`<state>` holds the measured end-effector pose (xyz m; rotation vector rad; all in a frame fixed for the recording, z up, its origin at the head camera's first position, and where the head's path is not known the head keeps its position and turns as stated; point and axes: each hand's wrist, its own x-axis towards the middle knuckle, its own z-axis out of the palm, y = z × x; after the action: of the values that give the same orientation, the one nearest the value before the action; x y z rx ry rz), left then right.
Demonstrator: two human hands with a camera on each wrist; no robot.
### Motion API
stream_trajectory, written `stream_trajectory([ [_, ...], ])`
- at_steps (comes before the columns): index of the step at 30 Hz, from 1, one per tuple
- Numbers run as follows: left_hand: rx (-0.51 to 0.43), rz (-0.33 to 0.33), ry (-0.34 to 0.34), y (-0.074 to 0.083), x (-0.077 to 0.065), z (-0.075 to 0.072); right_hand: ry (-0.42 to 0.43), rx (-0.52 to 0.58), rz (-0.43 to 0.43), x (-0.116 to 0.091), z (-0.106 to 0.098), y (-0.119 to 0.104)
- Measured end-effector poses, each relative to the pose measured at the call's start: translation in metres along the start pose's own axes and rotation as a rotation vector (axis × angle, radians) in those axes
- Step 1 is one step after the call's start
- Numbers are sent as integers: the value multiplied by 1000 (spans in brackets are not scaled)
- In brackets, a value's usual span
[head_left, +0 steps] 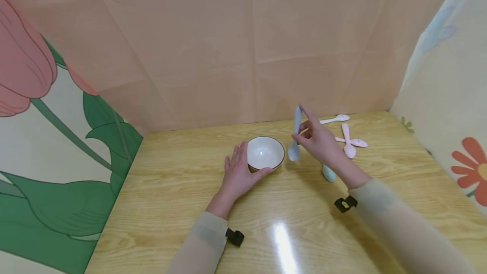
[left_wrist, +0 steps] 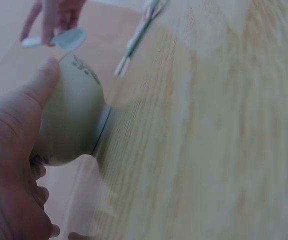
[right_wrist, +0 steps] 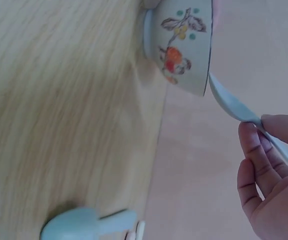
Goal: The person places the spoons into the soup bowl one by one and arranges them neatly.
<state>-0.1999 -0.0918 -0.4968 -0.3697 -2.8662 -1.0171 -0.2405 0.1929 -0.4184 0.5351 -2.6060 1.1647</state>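
A white bowl [head_left: 266, 152] with a dark rim stands upright on the table; fruit and leaf patterns mark its outer wall [right_wrist: 184, 50] in the right wrist view. My left hand [head_left: 240, 176] holds the bowl from its left and near side, thumb along the near wall. Just right of the bowl, my right hand [head_left: 318, 139] pinches a pale blue spoon [head_left: 294, 152] by its handle. The spoon is raised off the table, its scoop end lower and close to the bowl's rim. Whether scoop and rim touch cannot be told.
Right of the bowl lie a pale green spoon [head_left: 329, 174], partly hidden by the right arm, two crossed pink spoons [head_left: 349, 150] and a whitish spoon [head_left: 342, 117] near the back edge. A peach-coloured cloth [head_left: 198, 62] hangs behind the wooden table [head_left: 171, 189].
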Motion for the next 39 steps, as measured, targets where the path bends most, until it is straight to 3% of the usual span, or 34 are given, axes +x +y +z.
stream_trajectory([
  [7, -9, 0, -8, 0, 0, -1, 30, 18, -41, 9, 11, -12],
  [19, -5, 0, -13, -2, 1, -1, -5, 68, -60, 23, 38, -25],
  [28, 1, -1, -29, -2, 0, 0, -71, 62, -9, 22, 56, -32],
  [39, -8, -13, -49, -2, 0, -2, -97, 46, 11, 24, 78, -25],
])
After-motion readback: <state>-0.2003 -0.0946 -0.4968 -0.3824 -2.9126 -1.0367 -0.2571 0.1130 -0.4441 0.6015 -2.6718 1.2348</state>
